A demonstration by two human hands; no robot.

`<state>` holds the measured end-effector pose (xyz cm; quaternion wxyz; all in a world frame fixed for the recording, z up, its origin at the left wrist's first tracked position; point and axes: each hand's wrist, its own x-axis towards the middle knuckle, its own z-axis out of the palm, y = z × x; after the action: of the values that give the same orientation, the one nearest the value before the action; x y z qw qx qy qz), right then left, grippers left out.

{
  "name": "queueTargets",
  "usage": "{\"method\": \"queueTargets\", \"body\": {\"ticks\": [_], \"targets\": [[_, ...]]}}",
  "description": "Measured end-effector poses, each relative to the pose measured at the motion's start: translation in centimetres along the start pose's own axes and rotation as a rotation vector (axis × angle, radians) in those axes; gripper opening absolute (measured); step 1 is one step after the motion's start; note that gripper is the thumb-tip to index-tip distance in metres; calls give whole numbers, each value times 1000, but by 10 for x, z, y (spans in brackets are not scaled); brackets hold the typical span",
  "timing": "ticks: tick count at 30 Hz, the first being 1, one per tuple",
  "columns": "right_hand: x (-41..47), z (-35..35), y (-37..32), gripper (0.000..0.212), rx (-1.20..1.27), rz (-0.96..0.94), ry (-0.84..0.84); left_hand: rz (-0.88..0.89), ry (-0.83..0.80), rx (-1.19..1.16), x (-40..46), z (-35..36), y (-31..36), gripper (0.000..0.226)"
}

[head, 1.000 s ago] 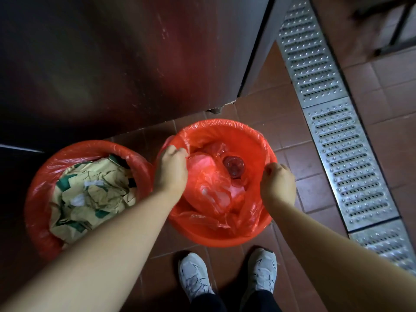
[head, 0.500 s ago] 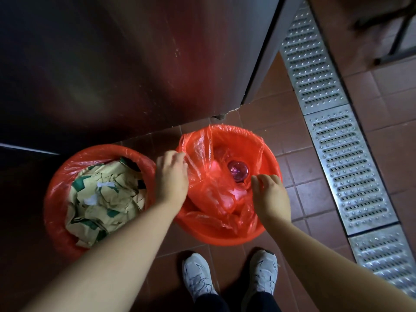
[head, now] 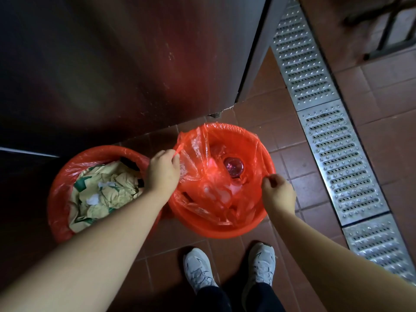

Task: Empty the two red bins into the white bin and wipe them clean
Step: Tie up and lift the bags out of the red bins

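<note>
The left hand [head: 162,171] pinches the lifted edge of the red bag [head: 202,154] lining the right red bin [head: 225,228], and the right hand [head: 278,194] pinches the bag's other side at the rim. Inside lie crumpled plastic and a clear cup [head: 234,166]. The left red bin [head: 58,190] stands just beside it (stuffed with crumpled paper [head: 105,192]), both on the tiled floor [head: 292,158] against a dark cabinet [head: 135,64].

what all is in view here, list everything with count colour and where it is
red bins: two, red, side by side on the floor by the cabinet
bin liner: one in each bin, red plastic; the right one pulled partly off the rim
crumpled paper: a heap, tan and green, in the left bin
bottle: one, clear, seen through the right liner
cabinet: one, dark metal, behind the bins
drain grate: one strip, silver, right side of the floor
floor tiles: brown-red
shoes: two, white, bottom centre
left hand: pinches the liner's left edge
right hand: pinches the liner's right edge
</note>
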<state>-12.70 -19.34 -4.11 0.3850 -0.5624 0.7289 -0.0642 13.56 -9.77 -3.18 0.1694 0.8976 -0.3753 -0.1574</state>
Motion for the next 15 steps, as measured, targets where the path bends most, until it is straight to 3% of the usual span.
{"method": "queueTargets", "body": {"ticks": [8, 15], "targets": [[-4, -43, -66, 22, 127, -89, -42, -46, -104, -255, -14, -37, 57, 17], [-12, -70, -100, 22, 293, -17, -149, -124, -261, -419, -31, -59, 88, 13]]}}
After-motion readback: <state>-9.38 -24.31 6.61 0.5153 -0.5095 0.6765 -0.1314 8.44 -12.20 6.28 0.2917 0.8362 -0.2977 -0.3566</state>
